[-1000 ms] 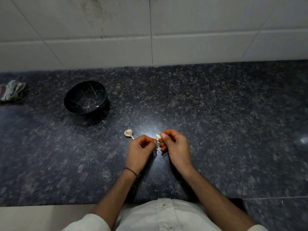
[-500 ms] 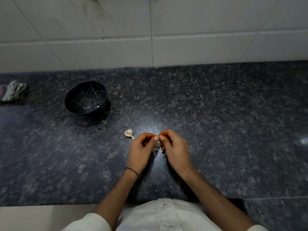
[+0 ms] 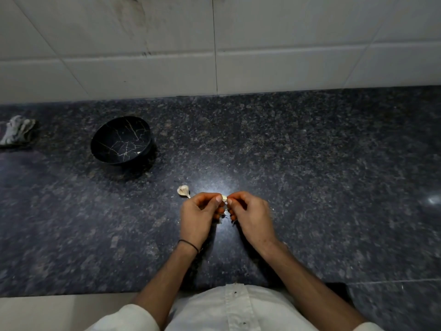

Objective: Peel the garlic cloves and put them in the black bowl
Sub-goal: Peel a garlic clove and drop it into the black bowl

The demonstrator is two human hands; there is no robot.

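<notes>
My left hand [image 3: 199, 215] and my right hand [image 3: 250, 215] meet thumb to thumb over the dark granite counter [image 3: 310, 187]. Between their fingertips they pinch a small pale garlic clove [image 3: 224, 198], mostly hidden by the fingers. Bits of skin hang below the fingers. A second garlic piece with a short stem [image 3: 183, 190] lies on the counter just left of my left hand. The black bowl [image 3: 121, 140] with gold crack lines stands at the back left, well apart from both hands, with a small pale bit inside it.
A crumpled grey cloth [image 3: 18, 131] lies at the far left edge of the counter. White wall tiles [image 3: 214, 44] rise behind the counter. The counter's front edge runs just before my white shirt.
The hands have drawn closer together, thumbs now touching over the clove. The clove tip that showed above my right thumb one second ago now sits between the two thumbs.
</notes>
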